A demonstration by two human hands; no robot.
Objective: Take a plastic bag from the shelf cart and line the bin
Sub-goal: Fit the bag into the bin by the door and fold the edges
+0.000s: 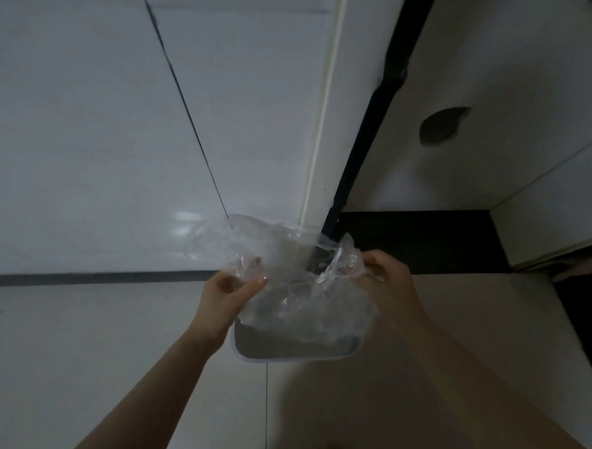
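A clear, crumpled plastic bag (279,277) is spread between both hands at the centre of the head view. My left hand (228,296) pinches its left edge and my right hand (386,281) grips its right edge. The bag hangs over a small rectangular bin (297,353) with a pale rim and a grey inside, which stands on the floor just below my hands. The bag's lower part covers the far half of the bin's opening. The shelf cart is out of view.
A white tiled wall (106,133) rises at the left, with a corner trim and a black vertical strip (365,132) behind the bin. A white panel with a dark round hole (440,125) stands at the right above a black base. Pale floor tiles surround the bin.
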